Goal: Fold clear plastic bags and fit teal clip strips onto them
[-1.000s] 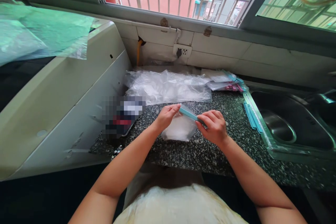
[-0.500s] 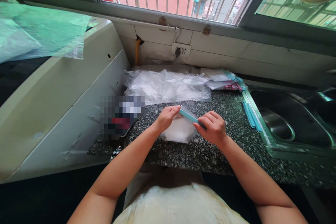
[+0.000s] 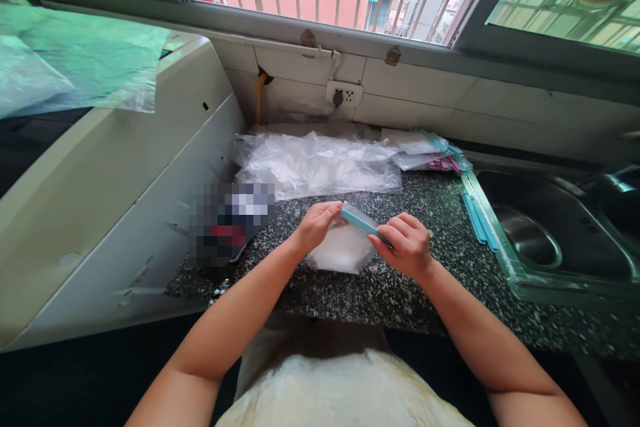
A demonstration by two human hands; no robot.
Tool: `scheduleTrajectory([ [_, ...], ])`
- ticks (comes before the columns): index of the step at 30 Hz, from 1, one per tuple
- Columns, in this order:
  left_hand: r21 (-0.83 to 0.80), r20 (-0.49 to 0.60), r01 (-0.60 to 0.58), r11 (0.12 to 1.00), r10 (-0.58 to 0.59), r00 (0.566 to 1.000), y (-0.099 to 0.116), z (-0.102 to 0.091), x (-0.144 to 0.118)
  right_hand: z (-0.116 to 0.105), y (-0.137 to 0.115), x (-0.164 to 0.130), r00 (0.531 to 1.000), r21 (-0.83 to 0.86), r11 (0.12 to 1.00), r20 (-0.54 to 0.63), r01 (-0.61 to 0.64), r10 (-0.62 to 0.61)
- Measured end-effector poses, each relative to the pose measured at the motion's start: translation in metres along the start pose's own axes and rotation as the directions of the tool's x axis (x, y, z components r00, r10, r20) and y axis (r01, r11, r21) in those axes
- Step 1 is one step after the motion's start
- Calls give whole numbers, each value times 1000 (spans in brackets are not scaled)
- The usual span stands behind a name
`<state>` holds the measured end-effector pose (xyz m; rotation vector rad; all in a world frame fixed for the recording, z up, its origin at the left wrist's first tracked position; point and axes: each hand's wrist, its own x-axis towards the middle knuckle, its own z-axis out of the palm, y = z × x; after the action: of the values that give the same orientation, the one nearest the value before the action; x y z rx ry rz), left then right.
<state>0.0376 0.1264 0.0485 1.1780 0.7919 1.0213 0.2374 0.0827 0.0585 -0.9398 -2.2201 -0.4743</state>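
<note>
Above the counter, a light-blue bag sealing clip (image 3: 358, 219) slants across the top of a small clear plastic bag (image 3: 341, 250) with something white in it. My left hand (image 3: 320, 221) pinches the clip's upper left end, where the bag's edge also is. Closed round its lower right end is my right hand (image 3: 406, 240), thumb below and fingers curled over. The fingers hide that end, so how far the clip grips the bag cannot be made out.
Crumpled clear plastic bags (image 3: 320, 163) lie along the back wall. More blue and pink clips (image 3: 447, 159) rest on bags at the back right. Loose blue clips (image 3: 477, 221) lie beside the sink (image 3: 550, 280). A blurred-out object (image 3: 233, 223) stands left, by a pale appliance (image 3: 125, 213).
Hardly anything differs. Both hands keep their grip on the clip in the same place, and the view has shifted very slightly.
</note>
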Motion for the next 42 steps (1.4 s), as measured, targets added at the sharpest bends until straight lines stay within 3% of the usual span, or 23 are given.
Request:
scheduleTrajectory([
  [16,-27,-27,83,996,-84,996,2,3,0,0,2,-1,1000,-6,1000,-3,15,-15],
  [27,-81,-37,88,993,-91,995,-4,2,3,1,3,1,1000,-7,1000,-16,6,-6],
  [42,-37,-50,89,995,-91,995,-4,2,5,-2,2,2,995,15,999,-87,39,-37],
])
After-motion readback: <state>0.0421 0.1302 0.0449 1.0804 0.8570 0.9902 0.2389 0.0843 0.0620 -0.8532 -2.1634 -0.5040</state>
